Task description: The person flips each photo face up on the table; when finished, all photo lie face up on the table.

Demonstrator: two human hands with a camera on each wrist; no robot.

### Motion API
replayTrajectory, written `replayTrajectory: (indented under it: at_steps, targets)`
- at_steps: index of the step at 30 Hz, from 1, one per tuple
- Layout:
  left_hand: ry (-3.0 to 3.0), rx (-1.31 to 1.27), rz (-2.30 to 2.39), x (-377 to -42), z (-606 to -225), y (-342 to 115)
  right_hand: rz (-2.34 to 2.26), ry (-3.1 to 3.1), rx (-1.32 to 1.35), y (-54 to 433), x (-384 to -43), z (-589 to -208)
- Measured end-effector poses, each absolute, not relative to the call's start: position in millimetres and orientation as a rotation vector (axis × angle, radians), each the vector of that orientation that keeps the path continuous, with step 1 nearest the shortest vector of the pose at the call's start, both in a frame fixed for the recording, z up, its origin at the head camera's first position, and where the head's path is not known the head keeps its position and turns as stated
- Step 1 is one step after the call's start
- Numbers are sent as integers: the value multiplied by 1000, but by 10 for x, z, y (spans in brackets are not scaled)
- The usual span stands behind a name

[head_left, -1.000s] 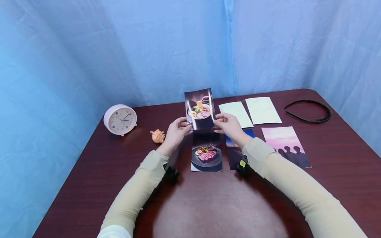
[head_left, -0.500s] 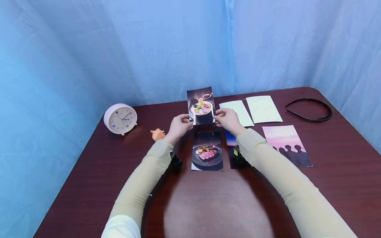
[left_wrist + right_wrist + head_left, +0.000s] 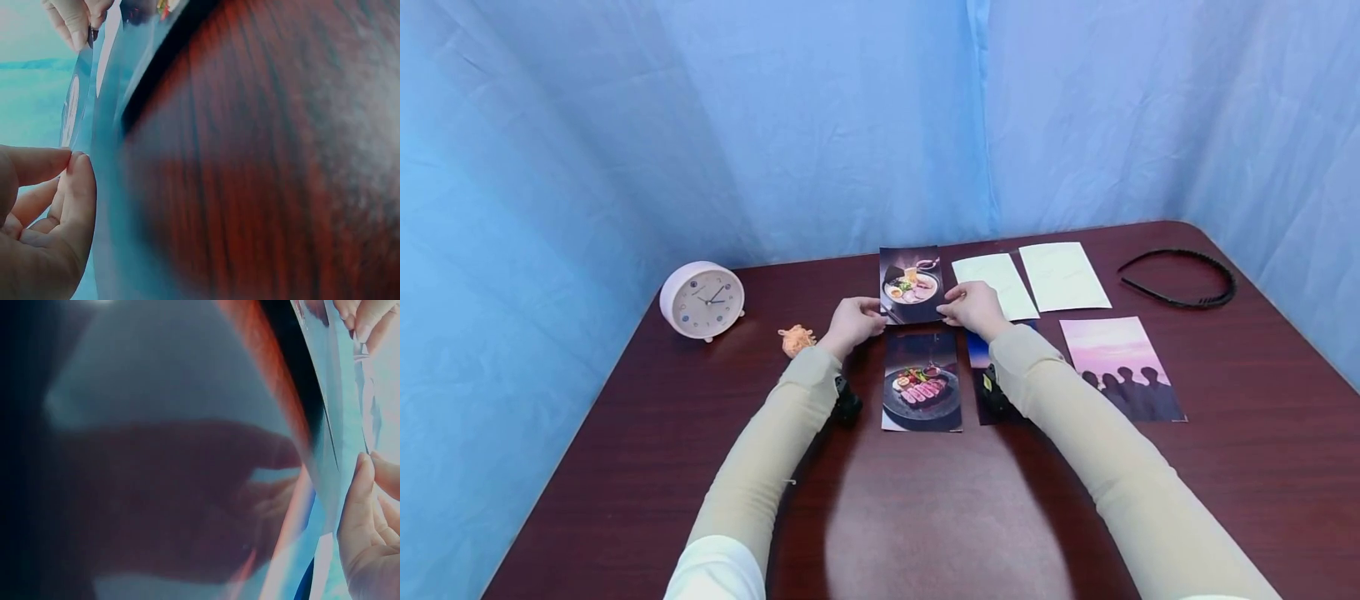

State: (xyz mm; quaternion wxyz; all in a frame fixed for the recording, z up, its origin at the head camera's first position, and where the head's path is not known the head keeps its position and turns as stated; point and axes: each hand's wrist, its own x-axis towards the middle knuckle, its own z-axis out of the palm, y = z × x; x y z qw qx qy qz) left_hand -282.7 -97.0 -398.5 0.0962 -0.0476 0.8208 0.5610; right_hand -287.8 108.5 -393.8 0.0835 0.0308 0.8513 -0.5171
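Note:
Both hands pinch a glossy photo of a noodle bowl (image 3: 912,285) by its lower corners, near the table's back edge. My left hand (image 3: 853,323) grips the left corner between thumb and finger; my right hand (image 3: 973,307) does the same on the right. Seen edge-on in the left wrist view, the photo (image 3: 75,109) is pinched by the left thumb and finger. Just nearer than it lies a photo of sliced meat on a dark plate (image 3: 921,383). Beneath the right wrist, a dark blue photo (image 3: 980,354) is partly hidden.
Two white sheets (image 3: 1063,277) lie face up at the back right, with a pink sky photo (image 3: 1116,354) in front of them. Farther right is a black headband (image 3: 1183,302). A white alarm clock (image 3: 703,302) stands at the left, an orange yarn bundle (image 3: 796,340) beside the left hand.
The noodle photo has been lowered and now lies flatter, in line behind the meat photo. It has shifted slightly right, both hands still pinching it. The other things have stayed in place.

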Motion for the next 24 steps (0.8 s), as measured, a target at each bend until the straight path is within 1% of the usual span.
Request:
replayTrajectory:
  at_steps: [12, 24]
  targets:
    - [2477, -150, 1537, -2810, -4065, -973, -1465, 2521, 143, 1087, -2933, -4007]
    - [2537, -156, 1447, -2818, -4092, -960, -1433, 2547, 152, 1103, -2902, -4018]
